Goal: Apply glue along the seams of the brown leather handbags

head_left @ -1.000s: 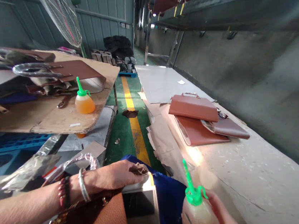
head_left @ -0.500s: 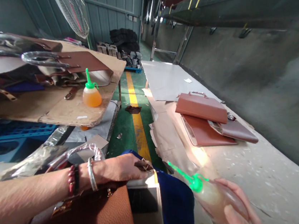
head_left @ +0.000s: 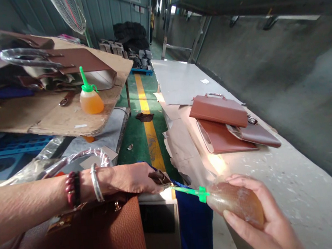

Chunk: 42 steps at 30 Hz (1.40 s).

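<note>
My right hand (head_left: 263, 221) is wrapped round a squeeze bottle (head_left: 238, 204) of amber liquid lying on its side, its green nozzle (head_left: 188, 192) pointing left. The nozzle tip meets a small brown leather piece (head_left: 159, 177) pinched in my left hand (head_left: 130, 178). That hand rests on the top edge of a brown leather bag (head_left: 101, 243) on my lap, beside a pale panel (head_left: 161, 229). Bracelets circle my left wrist.
Brown leather bags (head_left: 229, 125) lie stacked on the paper-covered bench (head_left: 281, 191) at right. A second orange bottle (head_left: 90, 99) stands on a cardboard-topped table (head_left: 63, 120) with straps and handles at left. A green floor with a yellow line (head_left: 150, 130) runs between them.
My right hand tipped the bottle from upright to lying sideways and moved its nozzle left to the piece in my left hand. The left hand stayed put.
</note>
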Tool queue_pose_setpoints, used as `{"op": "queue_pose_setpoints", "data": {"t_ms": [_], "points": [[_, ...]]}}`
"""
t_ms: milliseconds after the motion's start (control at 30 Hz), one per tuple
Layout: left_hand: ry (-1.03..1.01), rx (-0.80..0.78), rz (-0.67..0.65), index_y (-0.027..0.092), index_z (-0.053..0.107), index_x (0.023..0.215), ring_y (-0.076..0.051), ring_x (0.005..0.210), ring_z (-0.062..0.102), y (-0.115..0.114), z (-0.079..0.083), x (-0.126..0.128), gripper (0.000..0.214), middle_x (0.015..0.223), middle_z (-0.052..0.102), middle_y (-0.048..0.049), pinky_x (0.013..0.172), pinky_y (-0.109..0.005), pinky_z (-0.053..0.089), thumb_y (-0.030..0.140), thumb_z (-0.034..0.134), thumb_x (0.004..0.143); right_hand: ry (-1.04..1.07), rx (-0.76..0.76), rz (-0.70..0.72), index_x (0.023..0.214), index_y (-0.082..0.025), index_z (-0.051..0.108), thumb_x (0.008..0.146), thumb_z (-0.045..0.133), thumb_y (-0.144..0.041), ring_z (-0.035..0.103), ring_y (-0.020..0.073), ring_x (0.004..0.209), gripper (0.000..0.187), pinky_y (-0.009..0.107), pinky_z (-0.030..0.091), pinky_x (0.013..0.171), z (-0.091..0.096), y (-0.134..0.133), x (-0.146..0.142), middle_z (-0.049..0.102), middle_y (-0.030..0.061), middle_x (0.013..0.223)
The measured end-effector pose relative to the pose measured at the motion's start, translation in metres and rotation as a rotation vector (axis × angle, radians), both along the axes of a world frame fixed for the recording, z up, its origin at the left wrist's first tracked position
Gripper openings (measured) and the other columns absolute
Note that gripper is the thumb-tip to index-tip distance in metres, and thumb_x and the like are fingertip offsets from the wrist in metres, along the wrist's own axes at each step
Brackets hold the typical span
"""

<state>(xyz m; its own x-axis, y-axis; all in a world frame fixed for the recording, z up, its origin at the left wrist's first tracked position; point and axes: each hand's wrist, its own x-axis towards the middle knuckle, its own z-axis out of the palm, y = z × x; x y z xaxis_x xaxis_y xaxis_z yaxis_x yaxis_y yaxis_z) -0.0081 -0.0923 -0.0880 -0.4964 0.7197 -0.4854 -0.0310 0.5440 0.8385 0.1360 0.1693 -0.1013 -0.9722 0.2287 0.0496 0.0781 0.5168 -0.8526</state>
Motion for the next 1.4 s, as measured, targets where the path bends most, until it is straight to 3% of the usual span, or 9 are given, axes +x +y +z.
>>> {"op": "queue_pose_setpoints", "data": {"t_ms": [100,233,400,567,800,933,1133,1400], "points": [[-0.03,-0.088,-0.076,0.017,0.055,0.063,-0.017,0.068,0.05,0.005,0.007,0.0,0.025,0.068,0.056,-0.001,0.059,-0.024,0.039,0.042,0.057,0.067,0.026,0.05,0.019,0.11,-0.025,0.055,0.084,0.063,-0.046,0.047,0.0279,0.128,0.034,0.031,0.042,0.103,0.009,-0.002,0.001,0.054,0.0056,0.126],[-0.025,-0.13,-0.099,0.018,0.052,0.065,-0.016,0.068,0.046,0.009,0.012,0.001,0.027,0.069,0.052,-0.0003,0.06,-0.024,0.038,0.045,0.054,0.069,-0.019,0.049,0.013,0.108,-0.026,0.055,0.083,0.062,-0.048,0.055,0.027,0.118,0.034,0.025,0.052,0.083,0.021,-0.005,0.001,0.057,0.0051,0.119],[-0.018,-0.123,-0.106,0.017,0.055,0.065,-0.016,0.067,0.048,0.008,0.01,0.003,0.028,0.068,0.055,-0.0003,0.061,-0.024,0.039,0.044,0.055,0.07,-0.002,0.085,0.001,0.107,-0.027,0.054,0.083,0.063,-0.048,0.06,0.0192,0.1,0.033,0.02,0.05,0.081,0.026,-0.007,-0.004,0.058,0.0013,0.114],[-0.031,-0.095,-0.072,0.018,0.061,0.065,-0.017,0.07,0.054,0.004,0.009,0.003,0.026,0.068,0.06,0.0002,0.062,-0.023,0.041,0.044,0.06,0.07,-0.078,0.073,-0.008,0.106,-0.028,0.055,0.081,0.062,-0.05,0.064,0.0184,0.083,0.034,0.022,0.052,0.072,0.03,-0.007,-0.004,0.064,0.0001,0.099],[-0.038,-0.138,-0.048,0.018,0.064,0.067,-0.017,0.067,0.053,0.006,0.01,0.005,0.025,0.071,0.062,-0.0003,0.06,-0.023,0.041,0.042,0.06,0.07,-0.173,0.041,-0.018,0.107,-0.03,0.051,0.078,0.063,-0.059,0.065,0.0219,0.085,0.043,0.023,0.049,0.058,0.037,-0.005,-0.009,0.067,-0.0002,0.094],[-0.036,-0.096,-0.04,0.018,0.065,0.068,-0.017,0.066,0.053,0.005,0.009,0.005,0.024,0.067,0.061,0.0001,0.06,-0.023,0.041,0.041,0.061,0.07,-0.167,0.057,-0.011,0.104,-0.03,0.054,0.079,0.062,-0.057,0.065,0.0214,0.083,0.038,0.024,0.051,0.063,0.038,-0.003,-0.01,0.067,-0.0002,0.091],[-0.027,-0.128,-0.04,0.018,0.064,0.065,-0.017,0.069,0.054,0.006,0.01,0.005,0.022,0.068,0.062,0.0009,0.06,-0.022,0.04,0.039,0.06,0.069,-0.166,0.03,-0.026,0.103,-0.029,0.056,0.075,0.065,-0.059,0.066,0.0233,0.074,0.042,0.027,0.049,0.054,0.038,-0.004,-0.014,0.07,0.001,0.087],[0.0,-0.162,-0.03,0.018,0.059,0.061,-0.016,0.062,0.05,0.004,0.014,0.006,0.02,0.063,0.058,0.0,0.054,-0.025,0.036,0.037,0.059,0.067,-0.182,0.078,0.003,0.098,-0.028,0.058,0.074,0.065,-0.052,0.064,0.0207,0.074,0.035,0.024,0.052,0.061,0.041,-0.003,-0.009,0.066,0.0,0.086]]}}
